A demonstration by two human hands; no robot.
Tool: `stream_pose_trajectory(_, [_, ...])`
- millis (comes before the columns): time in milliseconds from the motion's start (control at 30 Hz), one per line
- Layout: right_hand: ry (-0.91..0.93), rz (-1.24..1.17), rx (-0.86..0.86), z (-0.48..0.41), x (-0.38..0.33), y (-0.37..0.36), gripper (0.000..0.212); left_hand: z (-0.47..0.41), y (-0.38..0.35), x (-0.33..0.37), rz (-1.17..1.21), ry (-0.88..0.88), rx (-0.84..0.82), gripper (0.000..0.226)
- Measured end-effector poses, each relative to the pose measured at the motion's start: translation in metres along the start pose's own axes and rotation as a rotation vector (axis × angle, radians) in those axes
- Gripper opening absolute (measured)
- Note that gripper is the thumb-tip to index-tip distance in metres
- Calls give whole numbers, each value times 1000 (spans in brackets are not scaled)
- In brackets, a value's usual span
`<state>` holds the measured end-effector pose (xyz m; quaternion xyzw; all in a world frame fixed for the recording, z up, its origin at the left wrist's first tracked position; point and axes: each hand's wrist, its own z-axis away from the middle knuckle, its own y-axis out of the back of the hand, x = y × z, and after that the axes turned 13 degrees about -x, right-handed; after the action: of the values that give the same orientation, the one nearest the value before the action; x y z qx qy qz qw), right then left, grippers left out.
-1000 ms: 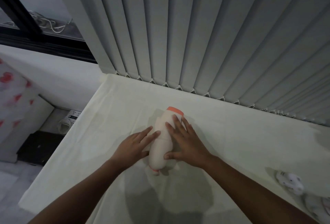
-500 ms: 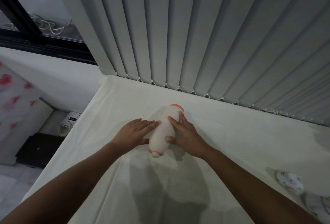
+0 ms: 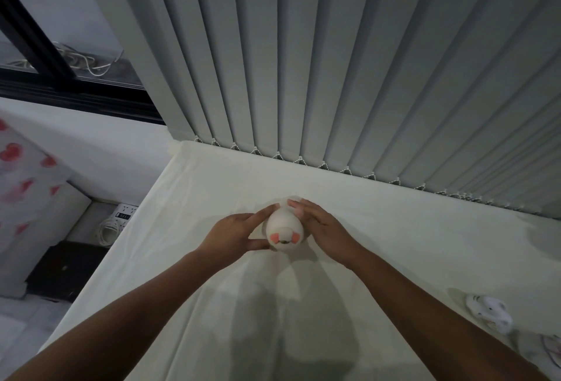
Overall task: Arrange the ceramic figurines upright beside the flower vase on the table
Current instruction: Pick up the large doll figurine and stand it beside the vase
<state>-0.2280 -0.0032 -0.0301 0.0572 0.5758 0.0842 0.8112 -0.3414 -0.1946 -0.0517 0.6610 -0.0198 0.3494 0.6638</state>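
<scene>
A white ceramic figurine [image 3: 284, 230] with two orange patches on its near end sits near the middle of the desk [image 3: 379, 229], on a pale cloth. The left hand [image 3: 235, 233] and right hand [image 3: 323, 229] press flat on its two sides, so each grip is clamped on it. It looks smooth and hard, so it may slip and could chip if it falls. Holding the round body low with both palms seems safest. More small white figurines [image 3: 488, 314] lie far off at the right edge. No vase or container shows here.
</scene>
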Motion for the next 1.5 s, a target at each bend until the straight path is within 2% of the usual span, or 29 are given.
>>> stream_pose_trajectory(133, [-30, -93, 4, 25, -9, 1, 42, 4, 0, 17, 145, 12, -53, 85])
stream_pose_trajectory(367, [-56, -237, 21, 42, -14, 2, 51, 5, -4, 43, 490, 61, -124, 78])
stream_pose_trajectory(500, [-51, -280, 37, 40, -12, 0, 50, 9, -22, 54, 709, 100, -67, 73])
stream_pose_trajectory(667, [-34, -306, 74, 40, -12, 0, 46, -1, -20, 57, 845, 156, -7, 68])
stream_pose_trajectory(833, [12, -254, 67, 39, -23, 4, 29, -12, -10, 60, 863, 163, 37, 54])
stream_pose_trajectory(1033, [8, -217, 86, 29, -15, 10, 36, -18, -3, 57, 799, 154, 17, 59])
stream_pose_trajectory(1300, [-9, -275, 155, 49, -19, 9, 25, -20, 6, 81, 737, 111, -4, 45])
stream_pose_trajectory(1500, [17, -293, 273, 85, -12, 19, 29, -31, 2, 114, 703, 18, -56, 42])
